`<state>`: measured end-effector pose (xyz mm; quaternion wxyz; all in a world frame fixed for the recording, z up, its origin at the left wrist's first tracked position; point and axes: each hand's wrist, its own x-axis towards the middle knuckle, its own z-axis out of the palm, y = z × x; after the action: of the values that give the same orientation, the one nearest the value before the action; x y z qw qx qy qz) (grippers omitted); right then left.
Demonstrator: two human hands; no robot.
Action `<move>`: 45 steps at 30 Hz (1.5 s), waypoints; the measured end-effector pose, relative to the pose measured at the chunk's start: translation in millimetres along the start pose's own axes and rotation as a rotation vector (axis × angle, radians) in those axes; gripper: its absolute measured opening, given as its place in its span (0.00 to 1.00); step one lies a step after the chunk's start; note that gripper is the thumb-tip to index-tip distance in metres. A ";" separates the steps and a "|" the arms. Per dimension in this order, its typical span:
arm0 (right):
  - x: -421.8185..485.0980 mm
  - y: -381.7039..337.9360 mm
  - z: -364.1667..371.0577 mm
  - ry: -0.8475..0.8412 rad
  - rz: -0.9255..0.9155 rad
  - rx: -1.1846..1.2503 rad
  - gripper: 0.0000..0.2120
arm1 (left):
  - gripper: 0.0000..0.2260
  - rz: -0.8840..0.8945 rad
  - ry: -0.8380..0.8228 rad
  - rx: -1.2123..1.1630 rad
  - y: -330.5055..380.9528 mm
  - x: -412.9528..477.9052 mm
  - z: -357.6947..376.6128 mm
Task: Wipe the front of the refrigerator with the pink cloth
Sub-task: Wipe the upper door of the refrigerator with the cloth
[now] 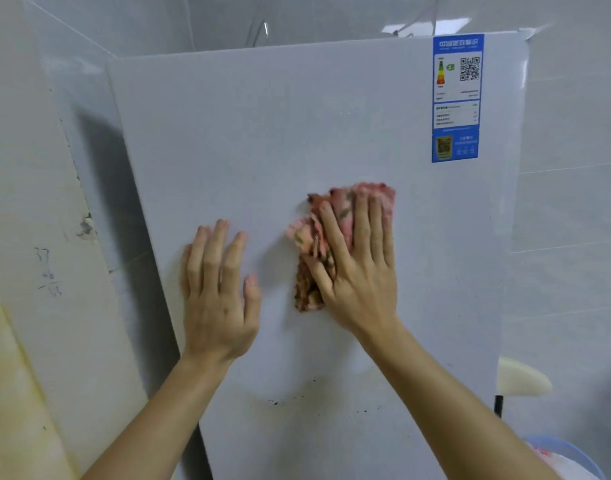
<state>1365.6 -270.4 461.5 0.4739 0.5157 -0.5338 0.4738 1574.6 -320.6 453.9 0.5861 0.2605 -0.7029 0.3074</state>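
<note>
Refrigerator front [297, 133]: pale grey door, upright, fills the middle of the head view.
Pink cloth [306, 237]: bunched, patterned with green and brown, flat against the door just toward 3 o'clock from frame centre; its edges show at 12 and 9 o'clock of the right hand.
Right hand [359, 268]: palm down on the cloth, fingers straight and close together pointing to 12 o'clock, thumb out toward 10 o'clock; presses the cloth to the door.
Left hand [217, 292]: at 9 o'clock of the cloth, apart from it; fingers straight, slightly spread, holding nothing; looks laid flat on the bare door, contact not certain.
Energy label [456, 98]: blue and white sticker at 1 o'clock of the door; print too blurred to read.
Dark specks [276, 402]: scattered on the door at 6 o'clock, below both hands.
Wall panel [49, 271]: off-white, at 9 o'clock, with faint pencilled figures.
Blue basin [574, 452]: rim only, at 5 o'clock.
</note>
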 end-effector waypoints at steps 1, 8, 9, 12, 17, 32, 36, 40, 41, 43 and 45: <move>-22.8 9.4 -1.7 -0.013 0.016 -0.002 0.30 | 0.25 0.015 -0.011 0.001 8.2 0.8 4.4; -117.3 73.1 -12.6 -0.184 -0.132 -0.028 0.28 | 0.25 0.044 -0.050 0.029 45.6 0.7 29.7; -108.3 72.6 -13.2 -0.165 -0.134 -0.014 0.29 | 0.25 0.038 -0.040 0.037 46.9 0.9 30.9; -57.3 70.3 -13.9 -0.074 -0.109 0.023 0.29 | 0.25 0.030 -0.025 0.066 50.5 3.6 32.0; 52.8 82.7 -19.4 0.063 -0.078 0.020 0.29 | 0.25 0.008 -0.016 0.145 61.5 12.3 37.0; -108.0 124.6 -24.2 -0.191 -0.253 -0.029 0.36 | 0.25 -0.017 0.026 0.162 75.2 11.2 44.3; -23.6 115.2 -29.2 -0.080 -0.183 0.019 0.31 | 0.24 0.036 0.012 0.165 89.7 18.8 48.9; 67.6 113.1 -30.7 0.050 -0.082 -0.003 0.30 | 0.25 0.018 0.000 0.160 102.3 29.1 53.8; 72.3 111.0 -29.8 0.057 -0.047 -0.007 0.31 | 0.25 0.006 -0.008 0.166 104.2 29.5 54.3; 57.8 110.4 -28.2 0.057 -0.011 -0.011 0.31 | 0.25 -0.005 -0.006 0.170 106.0 28.8 56.1; 18.1 115.7 -29.5 0.038 -0.024 0.009 0.31 | 0.25 -0.003 -0.003 0.171 106.4 28.8 58.0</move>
<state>1250.1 -240.7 480.5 0.4872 0.5151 -0.5165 0.4801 1453.8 -291.7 461.6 0.5610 0.3111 -0.6746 0.3652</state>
